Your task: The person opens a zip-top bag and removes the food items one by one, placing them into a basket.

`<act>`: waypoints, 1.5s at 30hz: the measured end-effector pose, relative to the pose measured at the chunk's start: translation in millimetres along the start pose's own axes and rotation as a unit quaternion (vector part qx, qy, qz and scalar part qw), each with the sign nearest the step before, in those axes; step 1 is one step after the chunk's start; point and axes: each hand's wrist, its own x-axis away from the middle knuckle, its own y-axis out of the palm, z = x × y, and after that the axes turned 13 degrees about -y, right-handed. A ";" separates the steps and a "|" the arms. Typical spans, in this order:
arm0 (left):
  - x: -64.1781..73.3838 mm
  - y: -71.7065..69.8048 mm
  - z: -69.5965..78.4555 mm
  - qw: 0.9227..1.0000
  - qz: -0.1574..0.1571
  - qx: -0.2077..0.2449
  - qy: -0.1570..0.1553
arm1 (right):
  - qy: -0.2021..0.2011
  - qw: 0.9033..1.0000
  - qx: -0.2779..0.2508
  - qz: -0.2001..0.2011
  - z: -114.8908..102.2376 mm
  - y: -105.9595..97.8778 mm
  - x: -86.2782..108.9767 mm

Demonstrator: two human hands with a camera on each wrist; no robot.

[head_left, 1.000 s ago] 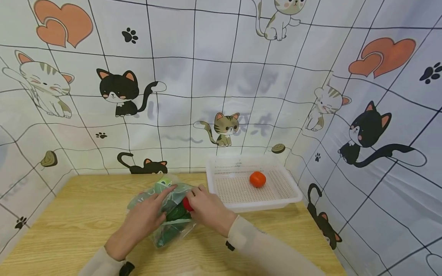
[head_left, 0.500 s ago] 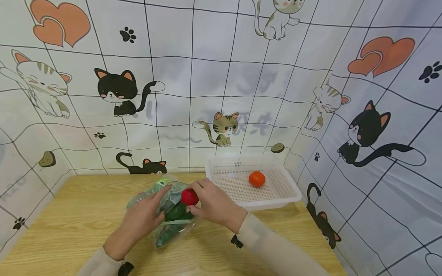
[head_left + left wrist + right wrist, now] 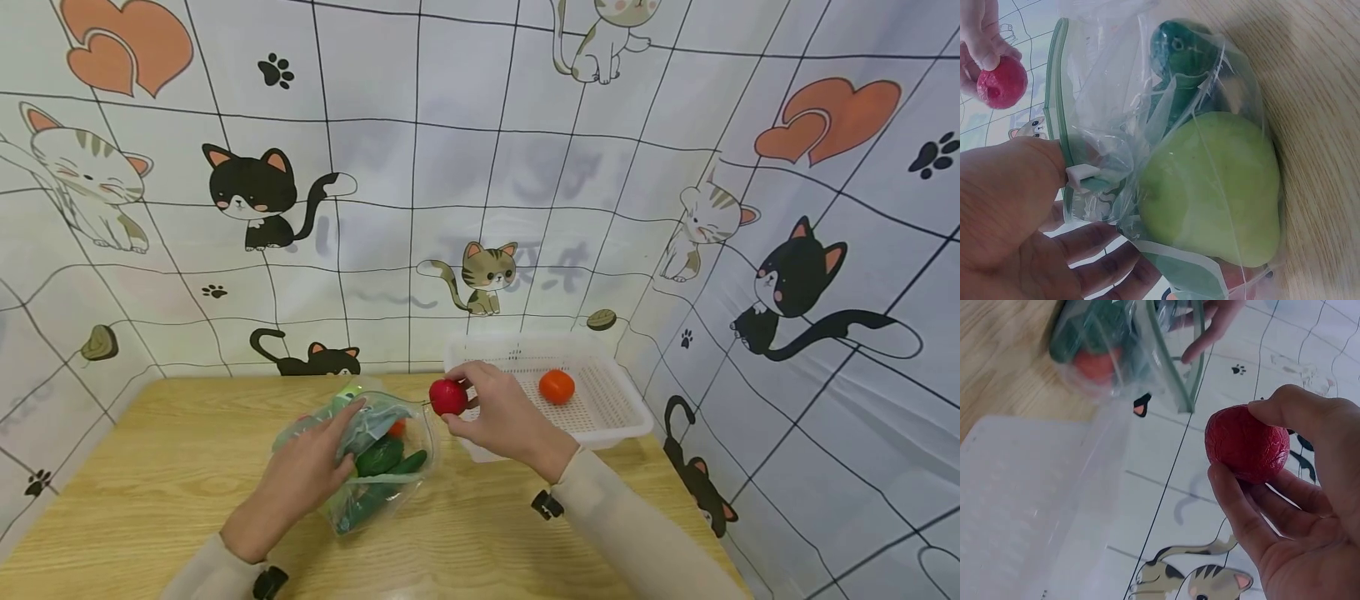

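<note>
Pinching a red radish (image 3: 447, 397) between thumb and fingertips, a person's right hand (image 3: 504, 408) holds it at the left end of a white perforated basket (image 3: 600, 435), between that basket and a clear zip bag (image 3: 378, 412). The grip is narrow, spanning just the radish, whose thin root tail points away from the basket, toward the bag. Left of the basket, the left hand (image 3: 318, 462) rests on the zip bag, thumb and fingers spread wide at its mouth and touching the plastic; how firmly they press, the views cannot tell. Inside the bag, left of the basket, lie a rounded dark green vegetable (image 3: 378, 458), a cucumber (image 3: 412, 462) and an orange-red item (image 3: 397, 428) too covered to name. The left wrist view shows a smooth, pale green fruit (image 3: 1210, 187) through the film. In the basket sits an orange-red tomato (image 3: 557, 387), apart from the radish. Basket and bag are on a wood-grain table (image 3: 187, 467). Behind the basket rises a wrinkled white sheet (image 3: 375, 167) printed with cats, hearts and paw prints. Beige sleeves (image 3: 630, 517) cover the forearms, which reach in from the near side of the basket.
</note>
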 end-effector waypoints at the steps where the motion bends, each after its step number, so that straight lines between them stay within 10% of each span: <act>1: -0.1 -0.5 -0.1 1.000 -0.004 0.003 -0.002 | 0.006 1.000 0.002 0.001 2.8 -2.5 1.4; 26: 4.1 -0.7 1.0 1.000 0.009 -0.013 -0.004 | 0.177 0.982 0.045 -0.042 99.6 -45.5 15.9; 45: 2.0 -3.2 1.2 1.000 -0.017 -0.007 -0.019 | 0.262 0.952 0.041 -0.155 168.7 -45.0 -8.7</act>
